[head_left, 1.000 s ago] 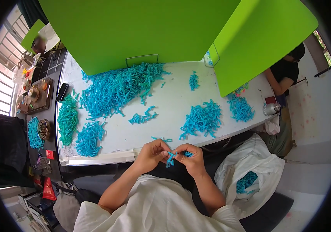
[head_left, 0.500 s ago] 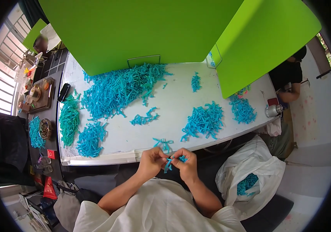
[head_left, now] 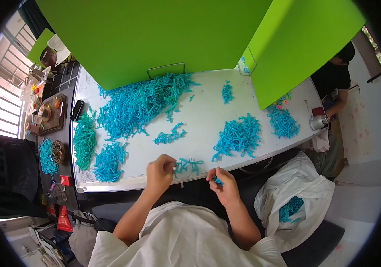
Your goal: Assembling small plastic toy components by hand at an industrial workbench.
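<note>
Near the table's front edge, my left hand (head_left: 160, 172) has its thumb and fingers drawn together; whatever they pinch is hidden. Right beside its fingertips lies a small loose group of short blue-green plastic pieces (head_left: 189, 166). My right hand (head_left: 225, 186) is just past the table edge, fingers curled round a few small blue plastic pieces (head_left: 218, 180) that partly show. Farther in on the table are a small blue cluster (head_left: 169, 135) and a rounded pile of blue pieces (head_left: 238, 135).
A large blue heap (head_left: 141, 107) spreads below a green panel (head_left: 163, 35); another green panel (head_left: 306, 44) stands right. Green pieces (head_left: 84, 141) and a blue pile (head_left: 110, 161) lie left. A white sack (head_left: 319, 196) holding blue pieces sits right. Someone in black (head_left: 333, 80) is behind the panel.
My hands, together over a blue piece before, have parted. The left has gone up and left to the small group on the table; the right has moved slightly right, still holding blue pieces.
</note>
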`<state>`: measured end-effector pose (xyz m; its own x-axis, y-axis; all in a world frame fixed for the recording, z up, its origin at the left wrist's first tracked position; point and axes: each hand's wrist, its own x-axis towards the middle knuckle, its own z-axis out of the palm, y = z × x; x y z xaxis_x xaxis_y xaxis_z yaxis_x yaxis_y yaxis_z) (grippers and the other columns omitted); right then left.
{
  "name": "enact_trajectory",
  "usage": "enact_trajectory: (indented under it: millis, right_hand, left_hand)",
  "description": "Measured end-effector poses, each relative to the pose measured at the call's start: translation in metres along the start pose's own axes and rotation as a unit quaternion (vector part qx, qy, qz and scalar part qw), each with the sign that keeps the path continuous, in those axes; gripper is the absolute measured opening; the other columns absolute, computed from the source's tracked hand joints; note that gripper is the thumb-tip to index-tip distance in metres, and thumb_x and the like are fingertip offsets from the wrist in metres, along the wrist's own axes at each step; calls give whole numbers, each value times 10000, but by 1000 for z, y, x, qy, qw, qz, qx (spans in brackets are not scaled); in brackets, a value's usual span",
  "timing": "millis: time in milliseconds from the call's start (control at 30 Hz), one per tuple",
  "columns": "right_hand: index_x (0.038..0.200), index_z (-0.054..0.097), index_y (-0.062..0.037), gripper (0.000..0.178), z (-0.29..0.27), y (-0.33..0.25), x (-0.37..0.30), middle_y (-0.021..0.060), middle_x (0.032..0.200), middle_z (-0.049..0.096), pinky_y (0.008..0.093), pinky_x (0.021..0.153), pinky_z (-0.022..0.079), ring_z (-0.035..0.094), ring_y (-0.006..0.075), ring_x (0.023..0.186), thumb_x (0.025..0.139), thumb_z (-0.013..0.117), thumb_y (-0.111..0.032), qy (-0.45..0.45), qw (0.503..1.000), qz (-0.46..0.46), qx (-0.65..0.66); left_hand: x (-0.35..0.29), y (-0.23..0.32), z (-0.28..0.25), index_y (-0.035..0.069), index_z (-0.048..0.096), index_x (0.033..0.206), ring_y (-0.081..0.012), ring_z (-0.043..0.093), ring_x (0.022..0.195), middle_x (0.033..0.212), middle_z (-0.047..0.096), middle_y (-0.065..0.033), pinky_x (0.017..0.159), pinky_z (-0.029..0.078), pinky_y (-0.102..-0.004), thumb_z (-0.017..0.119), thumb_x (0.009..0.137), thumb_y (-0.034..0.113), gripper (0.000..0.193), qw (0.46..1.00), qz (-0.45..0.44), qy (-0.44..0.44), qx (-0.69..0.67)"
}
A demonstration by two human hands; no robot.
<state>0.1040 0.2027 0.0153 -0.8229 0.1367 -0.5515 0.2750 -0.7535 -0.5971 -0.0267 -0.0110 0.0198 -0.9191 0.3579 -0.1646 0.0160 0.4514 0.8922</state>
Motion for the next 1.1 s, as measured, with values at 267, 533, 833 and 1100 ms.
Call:
enact_trajectory:
  millis: [267,533,833,1100]
  right_hand:
    - [1053,678,-10,337,-11,7,-7,101,901,676,240,551,398,550,126,649,1070,548,-321,12,999,4,53]
    - [1183,626,34,425,3,1,-3,182,1064,699,368,837,597,707,272,956,1095,471,-353,13,992,36,116]
    - [1318,577,46,494,13,10,5,139,1197,669,362,911,587,685,228,1054,1104,448,-380,11,991,56,119]
    - [1329,588,40,511,24,13,1,117,1201,669,330,888,587,685,198,1037,1088,490,-399,22,995,37,88]
  left_hand:
    - [7,19,25,130,702,1122,-330,553,1271,1357,601,-108,1043,450,-481,768,796,66,338,932,275,57,230]
    - [22,1,34,122,714,1060,-349,547,1259,1263,636,-90,1085,423,-512,785,783,107,287,896,368,-26,248]
    - [-21,56,48,130,741,838,-284,525,763,803,558,-53,708,408,-403,810,730,107,130,941,287,43,176]
    - [-17,50,50,102,755,835,-295,585,765,779,627,-76,724,463,-419,786,763,85,80,974,188,-27,120]
